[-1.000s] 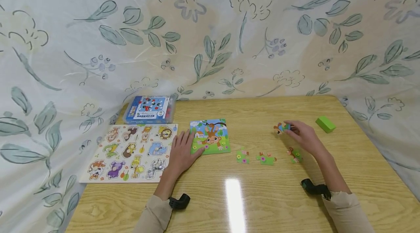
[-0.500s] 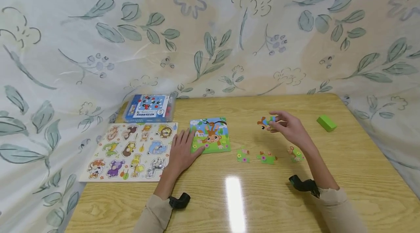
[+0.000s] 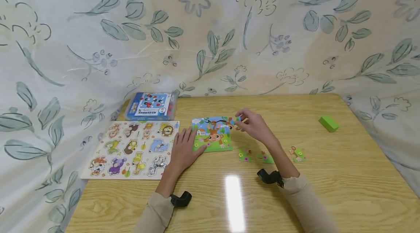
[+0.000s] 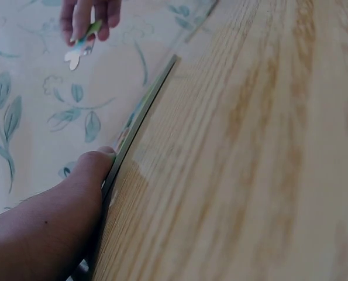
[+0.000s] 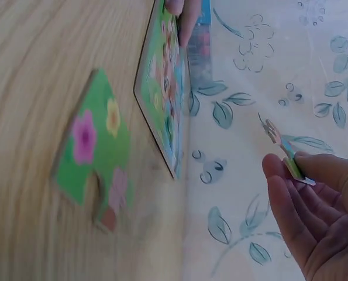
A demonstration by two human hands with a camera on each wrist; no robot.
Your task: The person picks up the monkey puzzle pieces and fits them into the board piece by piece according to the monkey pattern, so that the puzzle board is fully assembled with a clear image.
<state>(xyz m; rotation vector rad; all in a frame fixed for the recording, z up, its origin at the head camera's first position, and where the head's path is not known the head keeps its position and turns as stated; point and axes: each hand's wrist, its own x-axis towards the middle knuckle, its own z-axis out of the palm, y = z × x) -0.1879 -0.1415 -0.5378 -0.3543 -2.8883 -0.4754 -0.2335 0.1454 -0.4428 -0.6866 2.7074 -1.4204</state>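
My left hand [image 3: 185,149] lies flat with straight fingers at the left edge of a monkey picture puzzle board [image 3: 214,143]. In the left wrist view its thumb [image 4: 95,164] rests on the board's rim. My right hand [image 3: 257,127] pinches a jigsaw piece [image 3: 231,122] showing part of a brown face, raised over the board's upper right corner. Thumb and fingers grip that piece [image 5: 290,155] at one end in the right wrist view. Three loose jigsaw pieces lie in a row right of the board: one with flowers [image 3: 244,155], a middle one [image 3: 267,158] partly behind my right forearm, and another [image 3: 297,154].
A white animal puzzle board [image 3: 123,169] lies on the left of the wooden table [image 3: 203,204]. Behind it stands a clear plastic box [image 3: 151,107] with a blue label. A green block [image 3: 328,123] sits at the right. Floral cloth [image 3: 197,36] hangs along the back.
My right hand has carried the pinched piece leftward from the table's right side to the monkey board's upper right corner. My left hand stays in place on the board.
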